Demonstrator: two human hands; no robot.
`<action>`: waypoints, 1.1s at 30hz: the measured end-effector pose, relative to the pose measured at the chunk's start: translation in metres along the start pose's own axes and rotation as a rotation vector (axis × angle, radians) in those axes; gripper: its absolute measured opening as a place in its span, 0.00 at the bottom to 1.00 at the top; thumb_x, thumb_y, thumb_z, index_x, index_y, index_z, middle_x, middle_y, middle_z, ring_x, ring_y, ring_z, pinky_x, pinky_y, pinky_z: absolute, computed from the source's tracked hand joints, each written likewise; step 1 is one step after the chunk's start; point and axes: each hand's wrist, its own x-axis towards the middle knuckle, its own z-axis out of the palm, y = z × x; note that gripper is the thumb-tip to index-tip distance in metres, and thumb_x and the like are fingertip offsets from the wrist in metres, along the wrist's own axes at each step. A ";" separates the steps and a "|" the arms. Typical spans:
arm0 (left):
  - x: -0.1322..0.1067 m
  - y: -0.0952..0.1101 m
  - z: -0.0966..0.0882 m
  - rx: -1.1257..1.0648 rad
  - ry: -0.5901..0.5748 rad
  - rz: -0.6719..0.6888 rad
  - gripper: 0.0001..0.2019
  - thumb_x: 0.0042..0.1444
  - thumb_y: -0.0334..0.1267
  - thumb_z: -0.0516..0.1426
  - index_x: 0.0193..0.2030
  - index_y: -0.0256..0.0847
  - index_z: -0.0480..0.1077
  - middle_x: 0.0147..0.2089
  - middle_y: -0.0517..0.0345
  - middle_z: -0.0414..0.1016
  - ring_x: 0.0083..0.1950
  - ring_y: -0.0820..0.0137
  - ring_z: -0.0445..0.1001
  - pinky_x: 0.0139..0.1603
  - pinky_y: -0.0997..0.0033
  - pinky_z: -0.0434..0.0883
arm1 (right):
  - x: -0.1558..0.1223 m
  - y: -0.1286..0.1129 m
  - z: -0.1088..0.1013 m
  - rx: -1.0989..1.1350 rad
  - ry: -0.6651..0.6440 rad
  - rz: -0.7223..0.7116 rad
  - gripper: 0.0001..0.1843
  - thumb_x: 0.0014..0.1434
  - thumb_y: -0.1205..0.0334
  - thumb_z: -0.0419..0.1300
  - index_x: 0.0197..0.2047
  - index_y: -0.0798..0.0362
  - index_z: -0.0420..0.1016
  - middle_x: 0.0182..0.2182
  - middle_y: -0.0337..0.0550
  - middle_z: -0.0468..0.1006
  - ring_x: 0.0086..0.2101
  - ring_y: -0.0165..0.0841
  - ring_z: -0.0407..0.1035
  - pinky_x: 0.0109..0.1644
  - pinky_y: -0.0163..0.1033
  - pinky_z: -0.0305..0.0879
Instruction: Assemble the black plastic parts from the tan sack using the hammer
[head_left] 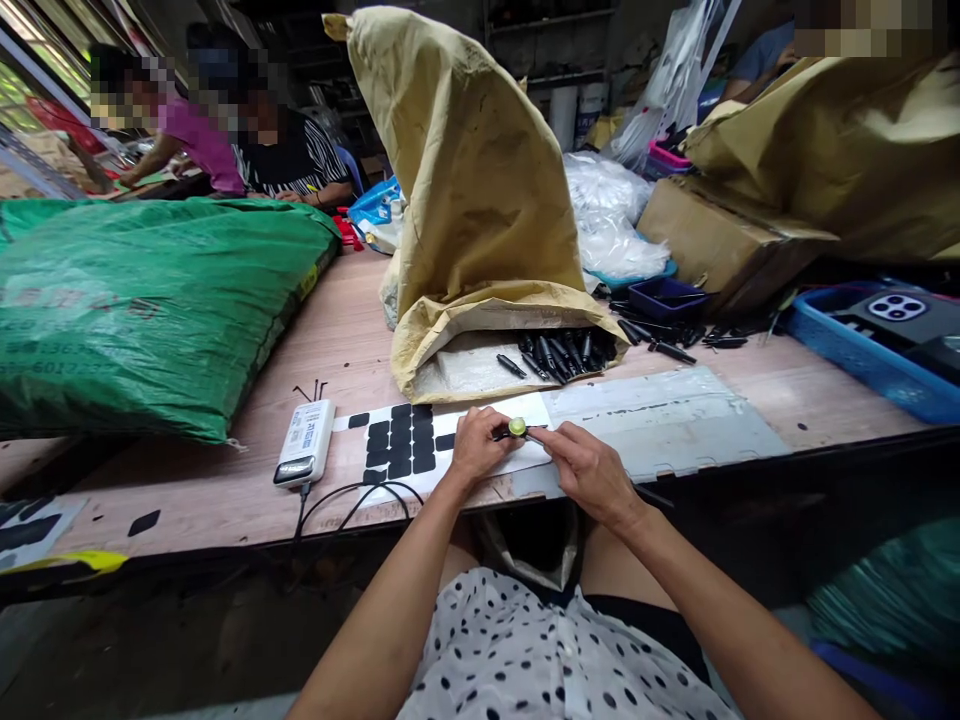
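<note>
My left hand (480, 442) is closed over the table's front edge, pinching a small black part whose end shows at the fingertips. A round yellow-green piece (517, 427) sits between my two hands, touching or just above the black part. My right hand (589, 465) is closed, its index finger pointing at that piece; a thin dark thing shows at its fingertips, too small to name. Beneath lies a white sheet (536, 408) with rows of black rounded-square stickers (401, 440) left of my hands. Past them, black pen-like parts (559, 352) spill from a brown paper sack (465, 190).
A white power bank (305, 442) with a black cable lies left. A full green sack (142, 310) fills the left side. A grey plate (667, 425), blue tray (862, 345) with a phone (896, 310), and cardboard box (727, 240) stand right. Two people (285, 150) sit behind left.
</note>
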 end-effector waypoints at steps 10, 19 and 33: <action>0.000 0.001 0.000 -0.017 0.001 -0.010 0.09 0.52 0.42 0.69 0.39 0.47 0.79 0.39 0.61 0.80 0.44 0.64 0.70 0.48 0.62 0.61 | -0.010 0.011 -0.008 -0.012 0.072 0.076 0.21 0.68 0.68 0.50 0.59 0.45 0.76 0.36 0.42 0.76 0.40 0.35 0.72 0.44 0.36 0.68; 0.000 0.003 -0.006 -0.050 -0.046 -0.017 0.10 0.51 0.40 0.68 0.40 0.46 0.77 0.41 0.62 0.80 0.45 0.63 0.70 0.49 0.62 0.62 | 0.005 0.073 -0.026 -0.146 0.202 0.174 0.15 0.68 0.61 0.54 0.52 0.48 0.79 0.38 0.44 0.78 0.43 0.38 0.72 0.48 0.40 0.66; 0.001 0.003 -0.007 -0.059 -0.051 -0.038 0.09 0.50 0.38 0.68 0.38 0.46 0.76 0.38 0.62 0.78 0.45 0.63 0.70 0.50 0.62 0.61 | 0.001 0.114 -0.011 -0.329 0.145 0.131 0.12 0.66 0.60 0.56 0.47 0.50 0.80 0.37 0.44 0.75 0.40 0.38 0.66 0.46 0.41 0.61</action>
